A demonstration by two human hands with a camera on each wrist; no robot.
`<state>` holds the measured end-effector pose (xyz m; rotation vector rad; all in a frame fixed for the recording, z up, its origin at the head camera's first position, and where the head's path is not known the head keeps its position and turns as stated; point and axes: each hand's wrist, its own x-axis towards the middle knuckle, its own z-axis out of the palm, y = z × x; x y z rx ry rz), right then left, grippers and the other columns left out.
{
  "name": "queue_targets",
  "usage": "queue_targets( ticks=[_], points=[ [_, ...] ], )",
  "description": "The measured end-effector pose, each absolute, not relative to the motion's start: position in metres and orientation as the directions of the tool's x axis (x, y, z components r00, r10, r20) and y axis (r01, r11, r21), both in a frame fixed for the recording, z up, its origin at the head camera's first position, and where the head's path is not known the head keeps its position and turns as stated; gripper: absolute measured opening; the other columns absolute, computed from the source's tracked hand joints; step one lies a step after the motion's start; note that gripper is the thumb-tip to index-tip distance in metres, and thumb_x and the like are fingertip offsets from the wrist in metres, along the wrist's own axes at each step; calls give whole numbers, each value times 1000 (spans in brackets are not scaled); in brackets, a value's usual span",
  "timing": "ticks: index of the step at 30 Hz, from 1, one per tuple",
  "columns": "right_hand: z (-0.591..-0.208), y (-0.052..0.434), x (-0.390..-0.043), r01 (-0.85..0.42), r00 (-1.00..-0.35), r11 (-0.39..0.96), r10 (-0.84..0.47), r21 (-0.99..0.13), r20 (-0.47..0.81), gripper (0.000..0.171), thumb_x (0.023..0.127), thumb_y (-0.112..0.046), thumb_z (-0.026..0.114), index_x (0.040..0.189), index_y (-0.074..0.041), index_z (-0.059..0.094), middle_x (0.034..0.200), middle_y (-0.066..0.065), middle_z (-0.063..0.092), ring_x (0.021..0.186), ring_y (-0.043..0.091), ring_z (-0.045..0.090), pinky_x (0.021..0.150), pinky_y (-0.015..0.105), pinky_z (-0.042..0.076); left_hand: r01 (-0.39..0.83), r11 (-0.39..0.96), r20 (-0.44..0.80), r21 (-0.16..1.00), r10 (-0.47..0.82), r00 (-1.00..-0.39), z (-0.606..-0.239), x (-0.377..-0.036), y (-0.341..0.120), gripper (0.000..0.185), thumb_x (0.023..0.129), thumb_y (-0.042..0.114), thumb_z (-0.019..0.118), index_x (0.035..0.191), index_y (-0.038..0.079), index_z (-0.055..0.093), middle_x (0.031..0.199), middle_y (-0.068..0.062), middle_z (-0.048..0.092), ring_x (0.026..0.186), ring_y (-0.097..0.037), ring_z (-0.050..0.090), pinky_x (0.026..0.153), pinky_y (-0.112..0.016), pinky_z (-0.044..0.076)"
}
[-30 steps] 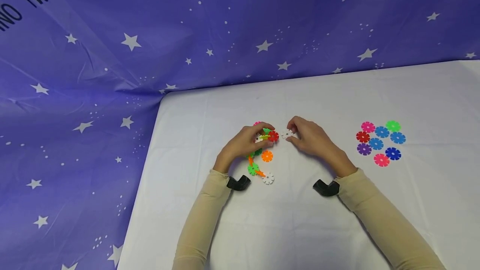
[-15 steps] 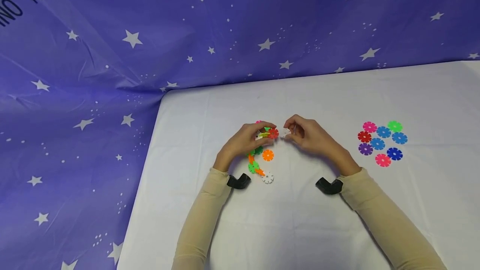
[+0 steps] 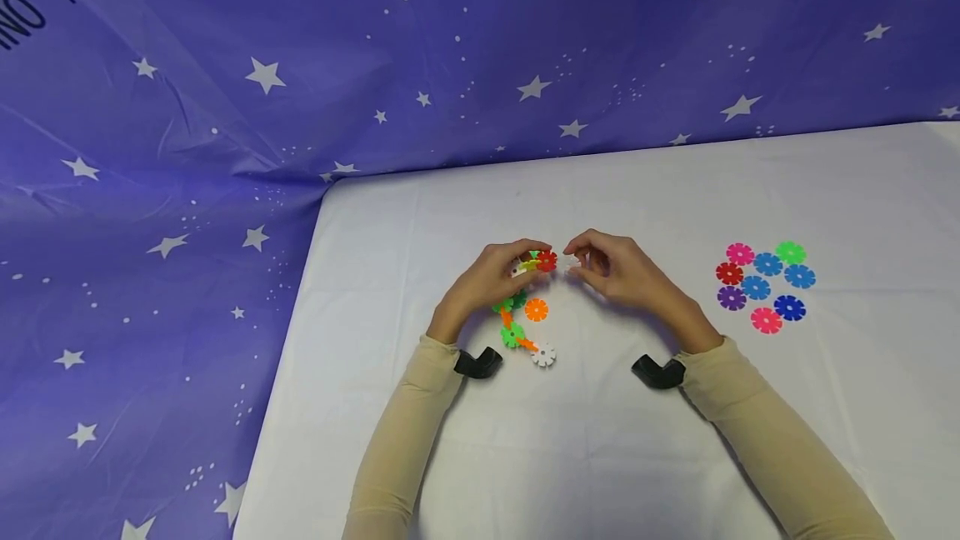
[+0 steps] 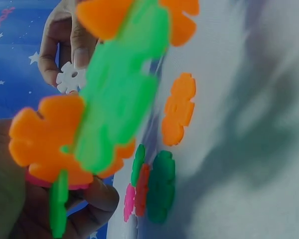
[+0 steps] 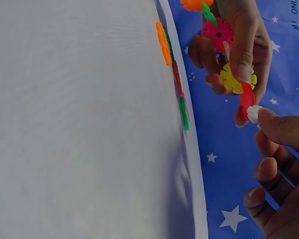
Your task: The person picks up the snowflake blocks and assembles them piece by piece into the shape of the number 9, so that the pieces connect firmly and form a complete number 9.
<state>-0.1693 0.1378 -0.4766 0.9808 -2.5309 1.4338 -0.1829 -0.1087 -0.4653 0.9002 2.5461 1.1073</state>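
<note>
My left hand pinches a chain of notched plastic snowflake discs near its upper end. The end red disc pokes out past the fingertips, beside a yellow disc. Below the hand, a light green disc and orange discs hang down to a white end disc. Thumb and finger of my right hand pinch another white disc by its side. In the right wrist view its edge meets the red disc's rim. The left fingers hide part of the chain.
On the white-clothed table, a loose orange disc lies near the chain, with a dark green disc and others behind. Several loose discs, including a purple disc, lie to the right. A starry purple cloth hangs behind.
My right hand has moved slightly left, bringing its white disc to the red one. The left hand has risen slightly, and the chain's lower end has swung a little right.
</note>
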Motion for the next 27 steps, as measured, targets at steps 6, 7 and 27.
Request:
queue_targets(
  ticks=[6,7,27],
  points=[
    [-475,135,-168,-611,-764,368,-505,-701,401,27,80,0,77,104,-6,65,77,-1,59,62,9,46,56,23,41,420,535,15,733,605,-796,-463,-181,-108,41,93,23,69,131,9,62,117,-5,70,100,-17,62,89,-31,50],
    [-475,135,-167,-614,-762,366,-505,-699,405,27,80,0,77,104,-6,65,77,-1,59,62,9,46,56,23,41,418,537,14,732,603,-798,-462,-181,-107,41,93,24,69,130,9,62,117,-4,70,100,-17,62,89,-31,50],
    [-477,132,-166,-618,-763,331,-472,-713,442,33,79,0,79,109,-10,69,83,-2,65,63,5,48,55,29,45,344,503,-7,793,572,-820,-456,-177,-105,38,95,29,66,130,15,62,111,-6,69,51,-11,57,74,-25,48]
  ],
)
